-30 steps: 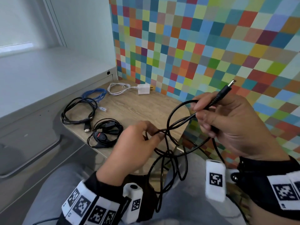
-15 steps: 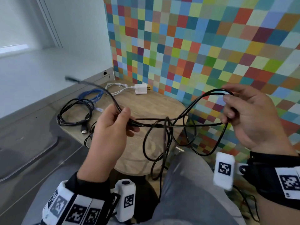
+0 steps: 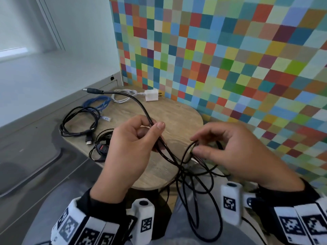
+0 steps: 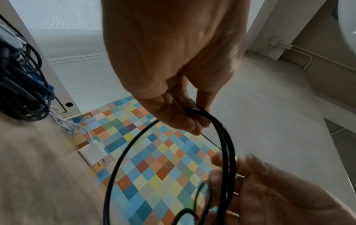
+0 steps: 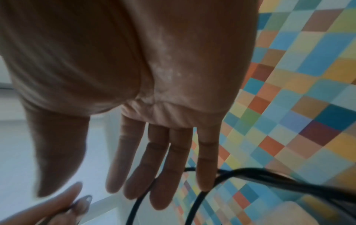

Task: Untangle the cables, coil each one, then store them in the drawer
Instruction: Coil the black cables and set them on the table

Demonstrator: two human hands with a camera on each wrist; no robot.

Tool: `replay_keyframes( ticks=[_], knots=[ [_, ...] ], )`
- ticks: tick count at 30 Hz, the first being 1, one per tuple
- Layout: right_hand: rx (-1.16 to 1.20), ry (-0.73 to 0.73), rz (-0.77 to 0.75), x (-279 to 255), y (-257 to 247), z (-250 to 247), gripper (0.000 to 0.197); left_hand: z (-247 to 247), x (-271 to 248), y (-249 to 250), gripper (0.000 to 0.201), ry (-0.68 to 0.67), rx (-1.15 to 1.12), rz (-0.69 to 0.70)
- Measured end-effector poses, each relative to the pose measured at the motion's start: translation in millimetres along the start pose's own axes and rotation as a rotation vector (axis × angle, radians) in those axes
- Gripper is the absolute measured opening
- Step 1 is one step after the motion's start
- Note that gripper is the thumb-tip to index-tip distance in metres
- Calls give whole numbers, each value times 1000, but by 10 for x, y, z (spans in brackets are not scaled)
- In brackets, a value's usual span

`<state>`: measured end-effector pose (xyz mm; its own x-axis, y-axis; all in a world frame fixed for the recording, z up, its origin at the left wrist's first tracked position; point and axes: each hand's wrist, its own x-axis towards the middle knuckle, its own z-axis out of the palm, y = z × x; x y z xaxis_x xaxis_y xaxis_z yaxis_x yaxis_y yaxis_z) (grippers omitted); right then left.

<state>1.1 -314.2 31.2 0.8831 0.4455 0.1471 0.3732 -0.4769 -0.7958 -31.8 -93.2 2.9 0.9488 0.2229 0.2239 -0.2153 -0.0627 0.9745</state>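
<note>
Head view: black cable point(image 3: 178, 161) is held above the near edge of the wooden table point(image 3: 177, 117), gripped in the curled left hand point(image 3: 131, 149), plug end trailing toward the far-left corner. Right hand point(image 3: 235, 152), fingers nearly straight in the wrist view, touches a small loop, firm hold uncertain. Loops are best drawn equal, slack fed gradually.

The small wooden table point(image 3: 177, 117) in front of me has a rounded near edge and sits against the checkered wall point(image 3: 230, 68). On its far side lies a white charger point(image 3: 151, 95) with its white cord point(image 3: 122, 96) looped beside it. To the left rests a blue cable point(image 3: 99, 103) — coiled, near the table's edge. Nearer me lie a coiled black cable point(image 3: 77, 121) and another black bundle with a red part point(image 3: 102, 147) — both flat on the wood.
</note>
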Motion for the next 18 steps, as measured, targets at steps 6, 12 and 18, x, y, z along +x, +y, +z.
replay_keyframes(
  ticks=[6, 12, 18],
  knots=[
    [-290, -277, 21, 19, 18, 243, 53, 57, -35, 66, 28, 2, -34, -25],
    [-232, -193, 4, -44, 161, 365, 5, 58, -43, 112, 33, -49, 11, -21],
    [81, -9, 18, -81, 223, 209, 19, 91, 3, 185, 36, -103, 41, 18]
  ],
)
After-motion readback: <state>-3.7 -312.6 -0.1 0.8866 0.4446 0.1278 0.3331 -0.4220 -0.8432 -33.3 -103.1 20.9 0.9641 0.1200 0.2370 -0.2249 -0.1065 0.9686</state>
